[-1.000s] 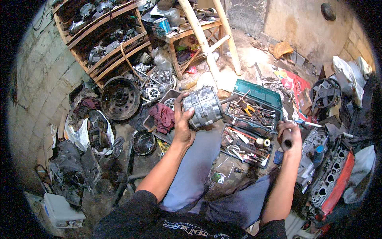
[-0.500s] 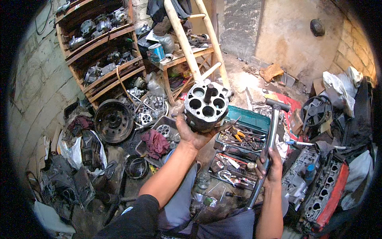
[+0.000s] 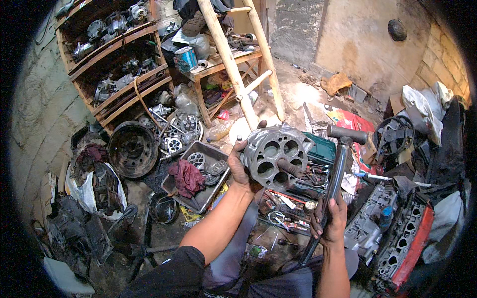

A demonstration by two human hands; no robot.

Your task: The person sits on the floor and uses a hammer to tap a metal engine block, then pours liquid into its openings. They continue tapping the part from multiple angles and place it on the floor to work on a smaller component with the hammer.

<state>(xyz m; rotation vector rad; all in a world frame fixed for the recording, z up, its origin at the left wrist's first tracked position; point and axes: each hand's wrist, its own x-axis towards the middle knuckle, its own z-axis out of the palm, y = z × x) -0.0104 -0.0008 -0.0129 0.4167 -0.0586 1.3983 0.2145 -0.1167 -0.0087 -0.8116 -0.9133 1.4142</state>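
Observation:
My left hand [image 3: 239, 169] grips a round metal cylinder block [image 3: 279, 158] from its left side. Several bores open in its flat face, and a splined shaft [image 3: 292, 169] sticks out of the middle. That face is tilted toward me and to the right. In my right hand [image 3: 333, 221] is a hammer [image 3: 335, 181] with a long metal handle, held upright near the lower part of the handle. The hammer head [image 3: 348, 133] is up, to the right of the block and apart from it. Fingertips of my left hand behind the block are partly hidden.
Beyond the block lie a toolbox [image 3: 320, 147] and several loose tools. A grey tray [image 3: 198, 202] with a red rag stands to the left, near a wheel rim [image 3: 132, 149]. Engine heads [image 3: 405, 248] lie at right; a wooden ladder [image 3: 226, 54] stands ahead.
The cylinder block has come lower and to the right, and its bored face has turned from upward to more toward me. The hammer has tilted slightly, still in my right hand.

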